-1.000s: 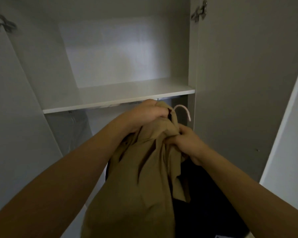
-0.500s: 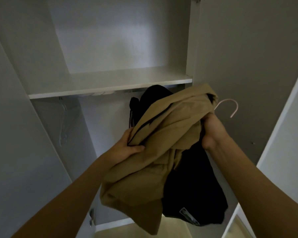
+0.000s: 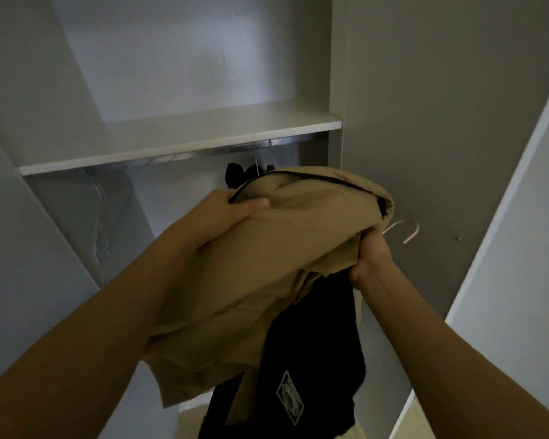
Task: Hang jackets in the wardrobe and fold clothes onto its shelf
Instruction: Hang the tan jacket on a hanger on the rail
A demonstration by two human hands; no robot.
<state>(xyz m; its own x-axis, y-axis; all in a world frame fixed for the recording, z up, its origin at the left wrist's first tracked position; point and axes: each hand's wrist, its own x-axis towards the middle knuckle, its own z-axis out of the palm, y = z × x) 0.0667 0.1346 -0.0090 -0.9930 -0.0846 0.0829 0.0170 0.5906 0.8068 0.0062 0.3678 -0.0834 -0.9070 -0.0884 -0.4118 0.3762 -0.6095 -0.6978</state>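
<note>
At frame centre both hands grip a bunched tan jacket (image 3: 286, 248): left hand (image 3: 222, 217) on its dark-zipped edge, right hand (image 3: 373, 251) beside a pink hanger hook (image 3: 406, 228). Behind, in the wardrobe (image 3: 393, 90), a black garment (image 3: 317, 353) hangs from the rail (image 3: 251, 148) below the shelf (image 3: 178, 134).

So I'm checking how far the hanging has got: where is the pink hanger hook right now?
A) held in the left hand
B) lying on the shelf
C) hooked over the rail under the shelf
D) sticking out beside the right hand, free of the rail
D: the pink hook pokes out just past the right hand, which grips the tan jacket, well below the rail.
</note>
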